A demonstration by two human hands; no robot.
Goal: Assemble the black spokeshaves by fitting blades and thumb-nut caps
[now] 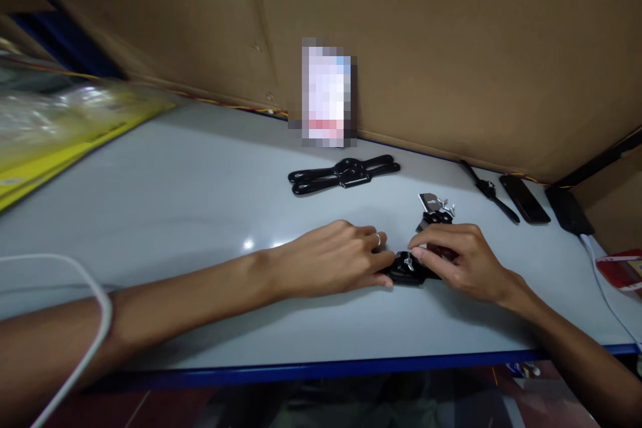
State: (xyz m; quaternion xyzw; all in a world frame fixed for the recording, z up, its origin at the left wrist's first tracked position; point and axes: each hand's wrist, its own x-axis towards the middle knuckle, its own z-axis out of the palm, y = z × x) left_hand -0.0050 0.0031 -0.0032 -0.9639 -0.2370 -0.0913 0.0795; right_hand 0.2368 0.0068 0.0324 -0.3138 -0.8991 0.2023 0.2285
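Observation:
A black spokeshave lies on the table near its front edge, with a small silver screw on its middle. My left hand, with a ring on one finger, is closed round the spokeshave's left handle, which its fingers mostly hide. Over the right handle, my right hand has thumb and forefinger pinched together just above the silver screw. Whatever sits between those fingertips is too small to make out. Just behind the right hand lie loose silver blades, black cap pieces and small silver screws.
Two more black spokeshaves lie side by side farther back, and another is at the right. Beside it are a phone and a black device with a white cable. Plastic packets lie left. Cardboard walls the back.

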